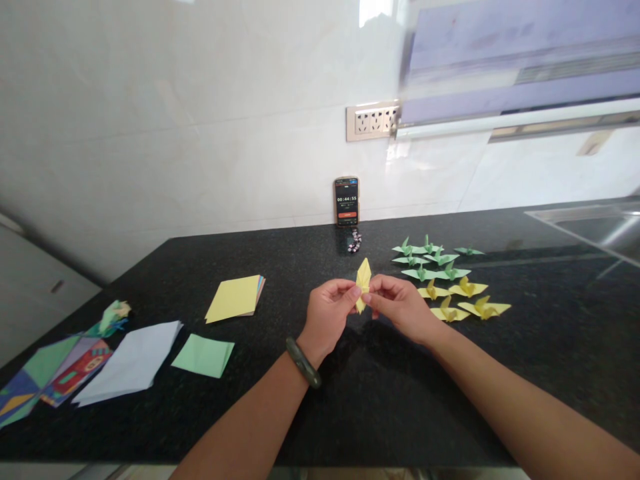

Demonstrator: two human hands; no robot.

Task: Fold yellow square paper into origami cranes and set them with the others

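Note:
Between my two hands, above the dark countertop, is a folded piece of yellow origami paper [365,272], long and narrow with a pointed top. My left hand [332,308] pinches its left side with thumb and fingers, a dark bangle on that wrist. From the other side, my right hand [397,305] grips its right edge near the middle, thumb in front. To the right stand several yellow paper cranes [483,307], and behind them several green paper cranes [421,273]. The fingertips cover part of the folded paper.
A phone [347,202] showing a timer leans on the wall, a beaded string [355,241] before it. At left lie a yellow paper stack [234,298], a green sheet [204,355], white sheets [133,363] and colourful packaging [75,373]. A metal-edged sink or hob [595,215] is at far right.

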